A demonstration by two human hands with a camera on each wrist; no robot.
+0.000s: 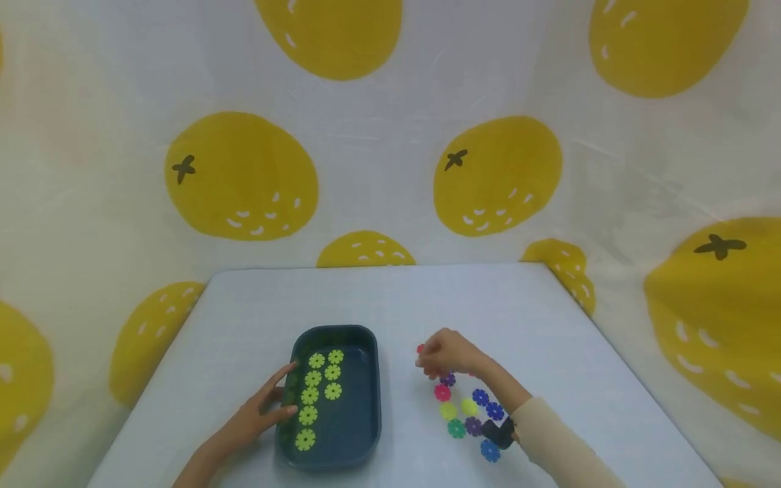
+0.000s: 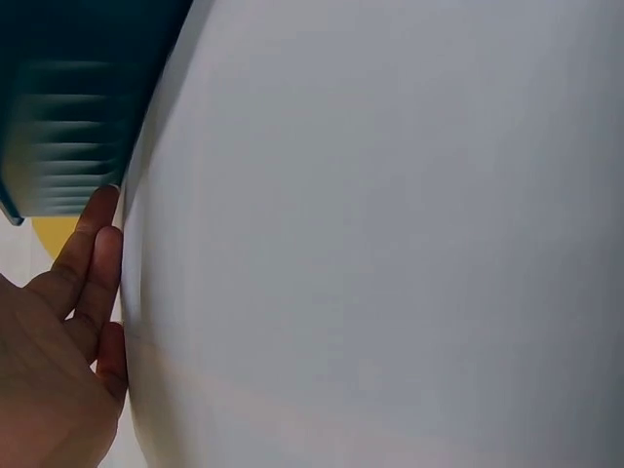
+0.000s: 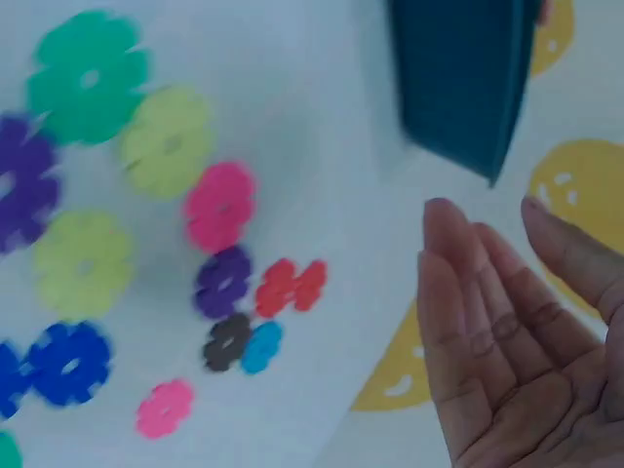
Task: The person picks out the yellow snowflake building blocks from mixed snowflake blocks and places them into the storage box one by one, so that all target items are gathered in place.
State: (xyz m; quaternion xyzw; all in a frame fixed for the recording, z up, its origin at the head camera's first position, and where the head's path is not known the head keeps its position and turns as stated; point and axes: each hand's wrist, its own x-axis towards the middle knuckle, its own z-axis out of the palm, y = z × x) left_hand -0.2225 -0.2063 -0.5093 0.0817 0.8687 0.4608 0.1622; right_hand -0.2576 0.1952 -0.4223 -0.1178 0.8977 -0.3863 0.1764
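Note:
My left hand [image 1: 259, 410] rests at the left side of a dark teal tray [image 1: 356, 434], thumb and fingers spread and touching its edge. In the left wrist view, the fingers [image 2: 97, 278] lie fairly straight by the tray's ribbed wall. Inside the tray, several yellow-green notched flower-shaped discs [image 1: 308, 415] lie in two columns. My right hand [image 1: 451, 354] hovers over the far end of a scatter of loose discs, to the tray's right. The right wrist view shows its thumb [image 3: 565, 244] apart from the fingers, with nothing between them.
Loose discs on the white table [image 1: 390, 295] include green [image 3: 88, 78], yellow [image 3: 168, 143], pink [image 3: 220, 207], purple [image 3: 223, 282], blue [image 3: 70, 363], red, grey and light blue ones. A lemon-patterned cloth [image 1: 372, 169] hangs behind the table.

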